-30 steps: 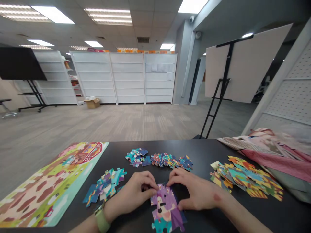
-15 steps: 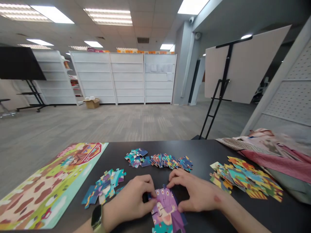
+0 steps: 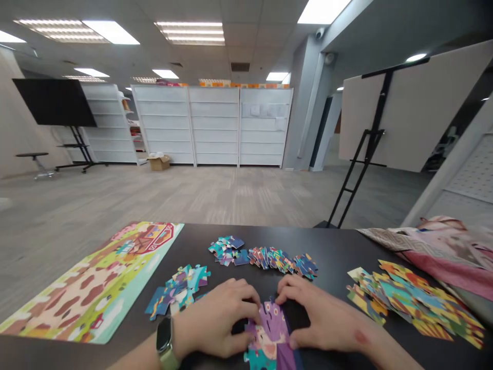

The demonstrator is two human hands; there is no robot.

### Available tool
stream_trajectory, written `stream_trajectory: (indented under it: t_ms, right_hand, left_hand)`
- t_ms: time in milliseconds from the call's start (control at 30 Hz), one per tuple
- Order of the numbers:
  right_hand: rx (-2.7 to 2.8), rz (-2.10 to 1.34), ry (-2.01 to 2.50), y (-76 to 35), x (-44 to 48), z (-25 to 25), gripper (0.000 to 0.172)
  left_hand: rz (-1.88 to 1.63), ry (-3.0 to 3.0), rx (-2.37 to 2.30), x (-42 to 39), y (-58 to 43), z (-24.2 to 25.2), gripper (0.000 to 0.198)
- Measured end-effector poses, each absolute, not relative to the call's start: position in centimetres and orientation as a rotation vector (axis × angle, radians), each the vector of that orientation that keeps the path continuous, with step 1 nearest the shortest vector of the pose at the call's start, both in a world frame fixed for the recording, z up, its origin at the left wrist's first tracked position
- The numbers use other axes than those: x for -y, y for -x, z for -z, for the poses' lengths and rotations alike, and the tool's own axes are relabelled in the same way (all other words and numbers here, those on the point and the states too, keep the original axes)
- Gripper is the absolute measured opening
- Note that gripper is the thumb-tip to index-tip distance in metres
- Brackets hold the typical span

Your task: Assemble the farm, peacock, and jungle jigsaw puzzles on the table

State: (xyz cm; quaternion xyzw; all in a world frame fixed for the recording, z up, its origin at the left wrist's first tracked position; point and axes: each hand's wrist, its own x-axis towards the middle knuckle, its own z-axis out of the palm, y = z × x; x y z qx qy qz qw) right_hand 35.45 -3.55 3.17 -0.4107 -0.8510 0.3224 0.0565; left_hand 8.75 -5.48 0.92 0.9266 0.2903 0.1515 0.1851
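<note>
A joined block of purple and teal puzzle pieces [image 3: 269, 336] lies on the black table [image 3: 331, 252] at the near edge. My left hand [image 3: 217, 324], with a watch on the wrist, curls over the block's left side, fingers pinching a piece at its top. My right hand [image 3: 325, 321] presses on the block's right side, fingertips at its top edge. Loose piles lie around: blue pieces [image 3: 179, 295] to the left, a row of mixed pieces [image 3: 265, 255] just beyond my hands, and orange and teal pieces [image 3: 408, 300] to the right.
A printed puzzle board [image 3: 96, 285] with a farm picture lies at the table's left end. Patterned cloth [image 3: 442, 252] is heaped at the right end. Beyond the table are open floor, white shelving, an easel with a white board [image 3: 416, 108], and a screen on a stand [image 3: 56, 103].
The view has shifted so everything sits a little lower and to the right. Both hands stay on the purple block, drawn slightly closer to the near edge.
</note>
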Motion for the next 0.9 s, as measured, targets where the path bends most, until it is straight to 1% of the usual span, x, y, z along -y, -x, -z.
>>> stream_trajectory:
  t_ms: [200, 267, 433, 600, 733, 900]
  right_hand:
    - [2.592, -0.959, 1.250, -35.6, 3.4, -3.0, 0.053]
    - [2.590, -0.962, 1.239, -35.6, 3.4, -3.0, 0.051]
    - [2.591, -0.976, 1.248, -35.6, 3.4, -3.1, 0.050]
    - [2.599, -0.963, 1.250, -35.7, 3.5, -3.1, 0.050]
    - [2.595, -0.949, 1.219, -35.8, 3.5, -2.8, 0.050]
    - [2.593, -0.948, 1.190, -35.9, 3.2, -2.6, 0.052]
  left_hand:
    - [-0.417, -2.592, -0.814, 5.4, -8.4, -1.3, 0.018]
    - [-0.429, -2.554, -0.788, 5.5, -8.5, -1.3, 0.019]
    - [-0.533, -2.386, -0.812, 5.6, -8.8, -0.9, 0.029]
    - [-0.537, -2.341, -0.811, 5.7, -9.2, -0.8, 0.025]
    - [-0.481, -2.466, -0.805, 5.7, -9.4, -0.8, 0.018]
    - [-0.421, -2.564, -0.762, 5.9, -9.1, -1.1, 0.023]
